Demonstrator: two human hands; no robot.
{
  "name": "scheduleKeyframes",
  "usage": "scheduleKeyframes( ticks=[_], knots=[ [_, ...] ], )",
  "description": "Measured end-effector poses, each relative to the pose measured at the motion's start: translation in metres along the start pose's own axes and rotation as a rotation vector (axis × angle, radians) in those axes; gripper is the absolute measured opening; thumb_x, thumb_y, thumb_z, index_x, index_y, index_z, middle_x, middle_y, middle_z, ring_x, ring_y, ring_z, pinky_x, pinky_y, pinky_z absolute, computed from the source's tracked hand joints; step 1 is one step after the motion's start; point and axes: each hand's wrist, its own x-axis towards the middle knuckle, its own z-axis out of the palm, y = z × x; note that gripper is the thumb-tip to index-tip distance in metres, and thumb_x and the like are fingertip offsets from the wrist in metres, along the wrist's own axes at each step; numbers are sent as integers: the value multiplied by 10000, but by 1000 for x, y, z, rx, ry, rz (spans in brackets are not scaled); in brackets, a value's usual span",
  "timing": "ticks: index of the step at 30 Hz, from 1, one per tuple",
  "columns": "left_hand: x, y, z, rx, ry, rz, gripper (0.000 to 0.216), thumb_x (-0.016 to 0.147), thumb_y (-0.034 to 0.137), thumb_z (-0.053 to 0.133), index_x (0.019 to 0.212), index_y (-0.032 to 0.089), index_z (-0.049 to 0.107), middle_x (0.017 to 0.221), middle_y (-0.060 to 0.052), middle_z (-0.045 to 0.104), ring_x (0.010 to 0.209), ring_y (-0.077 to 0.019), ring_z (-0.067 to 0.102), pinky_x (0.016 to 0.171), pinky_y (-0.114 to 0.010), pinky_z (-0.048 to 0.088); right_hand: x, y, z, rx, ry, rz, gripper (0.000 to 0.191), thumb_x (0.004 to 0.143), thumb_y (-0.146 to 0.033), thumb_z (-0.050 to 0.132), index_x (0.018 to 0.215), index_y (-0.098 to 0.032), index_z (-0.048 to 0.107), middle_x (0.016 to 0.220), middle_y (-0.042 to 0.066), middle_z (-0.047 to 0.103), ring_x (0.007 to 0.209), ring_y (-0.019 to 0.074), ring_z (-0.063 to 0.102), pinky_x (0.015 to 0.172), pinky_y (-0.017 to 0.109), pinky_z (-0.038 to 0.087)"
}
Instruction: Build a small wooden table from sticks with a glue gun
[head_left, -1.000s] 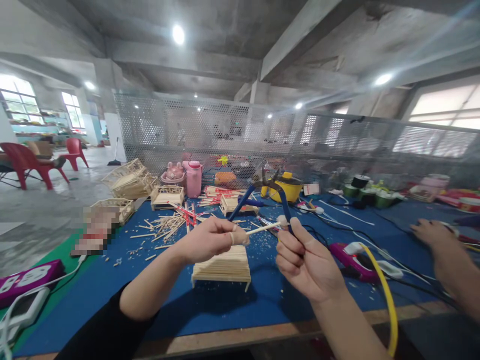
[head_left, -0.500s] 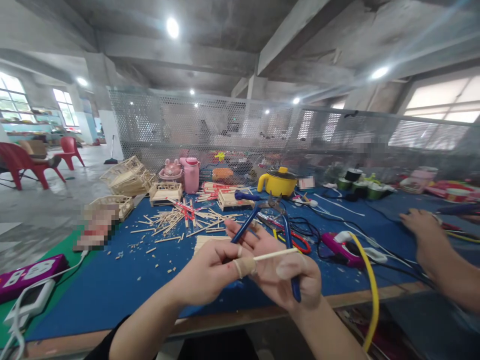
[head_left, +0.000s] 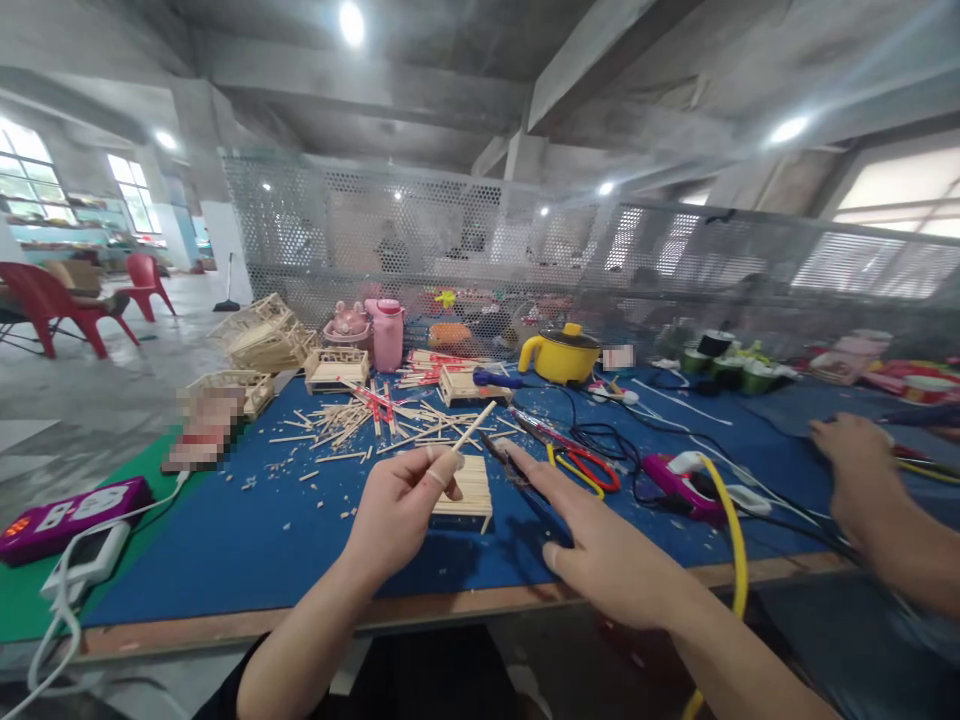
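My left hand [head_left: 401,505] pinches a thin wooden stick [head_left: 475,424] between thumb and fingers; it points up and to the right. Stretched over the blue mat, my right hand [head_left: 592,540] has its index finger extended and thumb apart. Beneath it are the nippers [head_left: 496,452], their handles mostly hidden; whether the hand still touches them I cannot tell. A small slatted piece of wooden sticks [head_left: 466,488] sits on the mat between my hands. Behind it lies a loose pile of cut sticks [head_left: 349,425].
Red-and-yellow-handled scissors [head_left: 585,470] and a purple power strip [head_left: 686,487] lie to the right, among cables. A yellow pot [head_left: 564,358] and a pink bottle [head_left: 388,337] stand at the back. Stick frames [head_left: 262,335] are stacked back left. Another person's hand [head_left: 859,460] rests at far right.
The nippers have gone from my right hand's palm down to the mat, and that hand has stretched its fingers. My left hand has tilted the stick upward, away from my right hand.
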Motion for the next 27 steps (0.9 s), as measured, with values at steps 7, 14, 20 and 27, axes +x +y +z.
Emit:
scheduleKeyframes(
  ticks=[7,14,20,27],
  knots=[
    [-3,0,2,62,-40,51,383,882,415,483,607,161,563,569,31,491,565,-91,396,556,-209,315,3,-2,10,-40,-5,-50,886,625,-20,424,1461,-275,283,1365,68,476,1293,239,415,1103,472,299],
    [-7,5,3,75,-58,73,378,890,376,471,582,163,526,569,30,473,569,-93,402,559,-203,326,3,2,13,8,24,-67,867,606,-8,426,1418,-304,362,1143,48,565,1206,242,472,1069,467,332],
    [-9,6,3,38,-63,68,379,888,383,479,581,164,512,567,28,482,568,-93,413,556,-201,334,4,1,13,28,38,-71,832,584,-17,438,1367,-297,439,1073,49,587,1163,268,491,1031,477,358],
    [-10,6,2,52,-66,87,392,900,387,467,577,166,484,560,35,455,564,-88,397,553,-202,321,5,-2,12,30,32,-85,856,608,-28,436,1417,-298,370,1146,54,576,1192,260,477,1047,481,340]
  ],
)
